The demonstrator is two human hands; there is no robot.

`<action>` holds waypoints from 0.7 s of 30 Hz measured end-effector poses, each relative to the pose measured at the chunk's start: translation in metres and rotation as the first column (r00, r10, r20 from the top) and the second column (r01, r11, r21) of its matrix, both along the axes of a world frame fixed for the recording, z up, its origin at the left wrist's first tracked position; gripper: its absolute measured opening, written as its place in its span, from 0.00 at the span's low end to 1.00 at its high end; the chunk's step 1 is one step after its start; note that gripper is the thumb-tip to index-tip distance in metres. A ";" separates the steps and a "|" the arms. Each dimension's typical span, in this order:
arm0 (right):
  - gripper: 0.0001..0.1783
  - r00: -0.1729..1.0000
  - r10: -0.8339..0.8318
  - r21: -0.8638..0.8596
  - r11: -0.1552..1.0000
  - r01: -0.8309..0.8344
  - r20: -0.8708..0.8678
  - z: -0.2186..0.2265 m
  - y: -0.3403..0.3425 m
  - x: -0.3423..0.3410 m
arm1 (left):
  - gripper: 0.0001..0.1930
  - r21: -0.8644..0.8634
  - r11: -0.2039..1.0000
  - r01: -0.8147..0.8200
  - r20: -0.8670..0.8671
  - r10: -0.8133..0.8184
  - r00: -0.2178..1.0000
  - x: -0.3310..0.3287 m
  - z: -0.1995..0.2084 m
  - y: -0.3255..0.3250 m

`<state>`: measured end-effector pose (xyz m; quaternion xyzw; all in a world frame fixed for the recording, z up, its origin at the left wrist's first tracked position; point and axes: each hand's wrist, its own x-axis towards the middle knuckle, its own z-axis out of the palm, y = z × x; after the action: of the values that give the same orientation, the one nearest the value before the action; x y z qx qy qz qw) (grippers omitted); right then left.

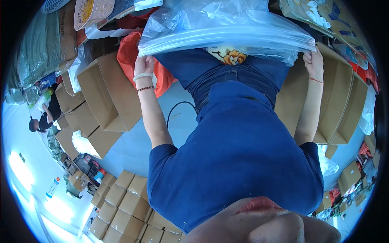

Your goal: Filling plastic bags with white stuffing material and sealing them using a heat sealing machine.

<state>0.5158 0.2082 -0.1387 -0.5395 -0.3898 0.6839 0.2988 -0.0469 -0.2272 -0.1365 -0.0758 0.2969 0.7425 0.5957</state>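
Note:
A wide, layered stretch of clear plastic film (227, 34) spans the front of my body, its folded near edge lying across above my lap. At the left end of that edge, my left hand (144, 65) is closed on the film with curled fingers. My right hand (313, 60) grips the right corner, fingers bent in. Both arms reach forward, spread wide apart, and the edge between them looks pulled fairly straight. Under the film, between my thighs, part of a cream surface with an orange flower (234, 56) shows. Whether the film is sheets or bags I cannot tell.
Open cardboard boxes stand at my left (111, 93) and right (328, 97). A red bag (129, 50) hangs by my left hand. A patterned basket (94, 13) sits far left. Stacked cartons (125, 206) rise behind me. Another person (42, 117) is off at the left.

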 end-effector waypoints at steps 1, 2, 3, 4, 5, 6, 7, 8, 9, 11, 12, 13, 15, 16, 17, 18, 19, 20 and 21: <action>0.19 0.991 -0.095 -0.159 0.984 0.079 -0.097 0.017 -0.011 -0.011 | 0.12 -0.191 0.959 -0.210 -0.156 0.182 0.971 0.022 0.016 0.025; 0.20 0.963 -0.194 -0.317 0.940 0.128 -0.186 0.035 -0.024 -0.027 | 0.16 -0.330 0.837 -0.437 -0.348 0.323 0.880 0.035 0.029 0.034; 0.20 0.964 -0.189 -0.321 0.939 0.122 -0.187 0.048 -0.035 -0.039 | 0.19 -0.273 0.858 -0.436 -0.342 0.337 0.877 0.035 0.029 0.030; 0.20 0.906 -0.266 -0.396 0.910 0.124 -0.328 0.059 -0.046 -0.046 | 0.19 -0.277 0.859 -0.430 -0.337 0.332 0.881 0.046 0.035 0.036; 0.21 0.821 -0.348 -0.468 0.877 0.114 -0.452 0.065 -0.053 -0.052 | 0.21 -0.226 0.904 -0.363 -0.349 0.272 0.896 0.058 0.041 0.042; 0.21 0.822 -0.350 -0.470 0.875 0.116 -0.450 0.067 -0.059 -0.059 | 0.23 -0.174 0.940 -0.295 -0.369 0.216 0.904 0.066 0.048 0.044; 0.22 0.849 -0.337 -0.475 0.872 0.118 -0.408 0.069 -0.064 -0.065 | 0.27 -0.121 0.973 -0.197 -0.380 0.138 0.915 0.068 0.040 0.040; 0.23 0.873 -0.324 -0.479 0.869 0.122 -0.364 0.070 -0.069 -0.070 | 0.27 -0.105 0.982 -0.158 -0.316 0.118 0.942 0.073 0.038 0.044; 0.24 0.891 -0.288 -0.440 0.890 0.114 -0.351 0.066 -0.076 -0.075 | 0.28 -0.085 0.989 -0.118 -0.248 0.093 0.964 0.082 0.035 0.051; 0.25 0.898 -0.267 -0.486 0.871 0.070 -0.349 0.046 -0.072 -0.094 | 0.30 -0.200 0.977 -0.074 -0.246 0.023 0.969 0.081 0.008 0.058; 0.26 0.905 -0.250 -0.528 0.848 0.034 -0.343 0.031 -0.068 -0.103 | 0.31 -0.283 0.958 -0.042 -0.258 -0.034 0.966 0.078 -0.011 0.066; 0.27 0.917 -0.130 -0.469 0.881 -0.068 -0.377 0.005 -0.065 -0.120 | 0.32 -0.347 0.938 -0.003 -0.215 -0.077 0.974 0.066 -0.031 0.069; 0.27 0.926 0.371 0.120 0.925 -0.361 -0.073 -0.061 -0.061 -0.134 | 0.32 -0.376 0.926 -0.025 -0.248 -0.074 0.966 0.074 -0.038 0.122; 0.26 0.774 0.493 0.485 0.603 -0.633 0.397 -0.094 -0.057 -0.135 | 0.31 -0.426 0.902 -0.075 -0.238 -0.032 0.971 0.077 -0.051 0.146; 0.26 0.875 0.469 0.230 0.845 -0.483 0.116 -0.120 -0.044 -0.140 | 0.31 -0.472 0.873 -0.122 -0.231 0.011 0.973 0.074 -0.069 0.171; 0.27 0.921 0.347 -0.088 0.926 -0.366 -0.178 -0.129 -0.028 -0.165 | 0.33 -0.447 0.879 -0.166 -0.290 0.033 0.957 0.037 -0.104 0.164; 0.29 0.893 -0.135 -0.590 0.790 -0.165 -0.430 -0.148 -0.021 -0.161 | 0.32 -0.572 0.817 -0.072 -0.212 -0.062 0.975 0.046 -0.095 0.181; 0.29 0.902 -0.155 -0.604 0.785 -0.135 -0.403 -0.164 -0.014 -0.145 | 0.32 -0.681 0.732 0.024 -0.123 -0.146 0.982 0.054 -0.085 0.198; 0.30 0.962 0.062 -0.601 0.769 -0.216 -0.265 -0.153 -0.015 -0.198 | 0.31 -0.670 0.742 -0.038 -0.093 -0.033 0.995 -0.007 -0.105 0.151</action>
<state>0.3179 0.1931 -0.2921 -0.4945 -0.1428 0.8522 0.0944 -0.0541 -0.0759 -0.2412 -0.2483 0.5730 0.5897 0.5122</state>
